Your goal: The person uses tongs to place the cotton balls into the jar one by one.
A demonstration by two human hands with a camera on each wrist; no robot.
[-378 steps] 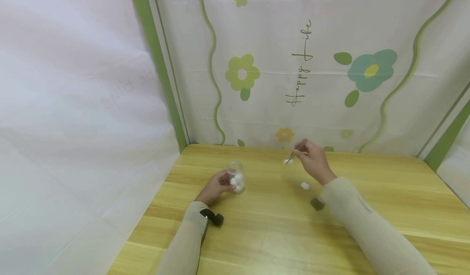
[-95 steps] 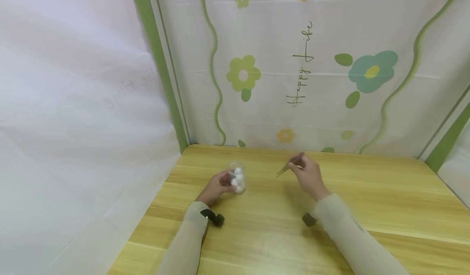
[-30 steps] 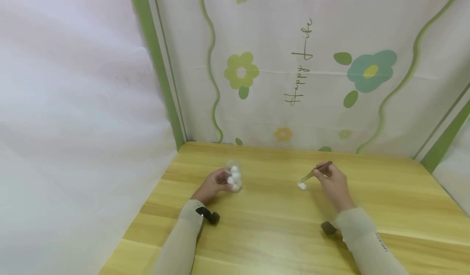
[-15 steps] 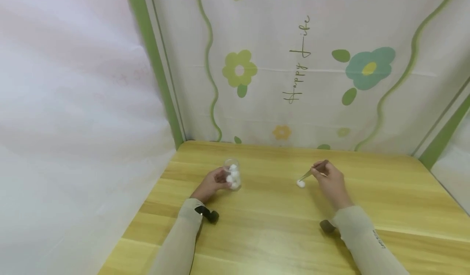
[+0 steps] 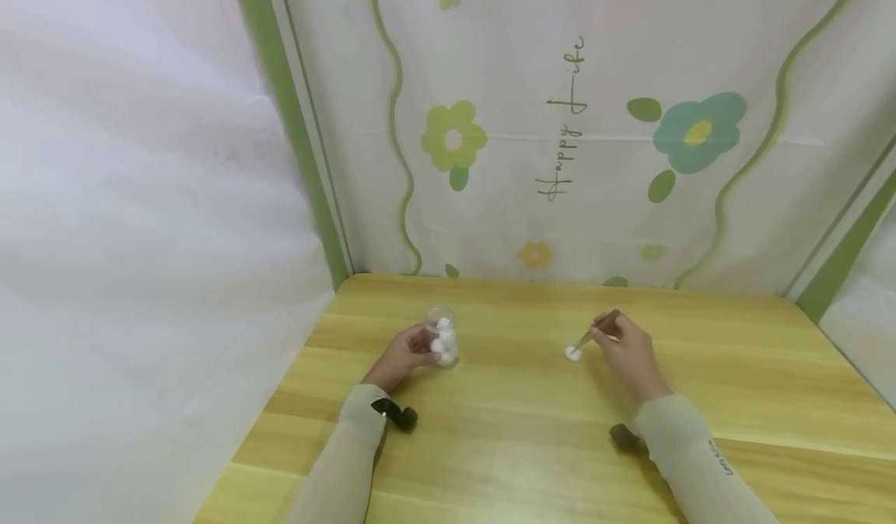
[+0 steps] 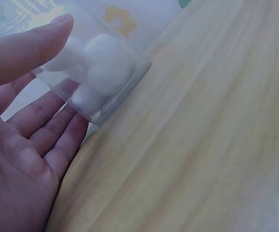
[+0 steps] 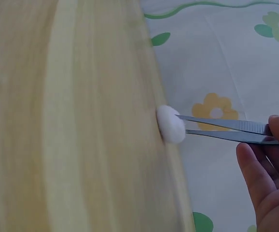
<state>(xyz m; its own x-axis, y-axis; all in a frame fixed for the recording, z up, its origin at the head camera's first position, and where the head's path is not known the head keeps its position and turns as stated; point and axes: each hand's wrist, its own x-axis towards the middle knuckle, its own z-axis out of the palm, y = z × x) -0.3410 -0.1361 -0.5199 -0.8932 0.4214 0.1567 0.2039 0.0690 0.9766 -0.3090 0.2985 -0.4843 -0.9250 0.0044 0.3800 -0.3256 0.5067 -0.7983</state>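
Observation:
On the left of the table, my left hand [image 5: 404, 357] grips a clear glass jar [image 6: 130, 79] between thumb and fingers. Several white cotton balls [image 6: 108, 63] lie inside it, and its top is uncovered. Over to the right, my right hand [image 5: 630, 353] pinches a pair of metal tweezers [image 7: 226, 130] between thumb and fingers. The tweezer tips are at a single cotton ball [image 7: 170, 124] on the table, one tip against it with the arms spread apart. The head view shows this loose cotton ball [image 5: 573, 353] to the right of the jar.
The wood-grain table [image 5: 504, 446] reaches back to a hanging white curtain [image 5: 511, 135] with printed flowers. A white sheet [image 5: 154, 236] hangs along the left side. Dark wrist cameras [image 5: 406, 418] jut from the inner side of both wrists.
Over the last second my right hand has moved slightly, keeping the tweezer tips at the loose cotton ball. Earlier, a second cotton ball lay on the table. The left hand still holds the jar.

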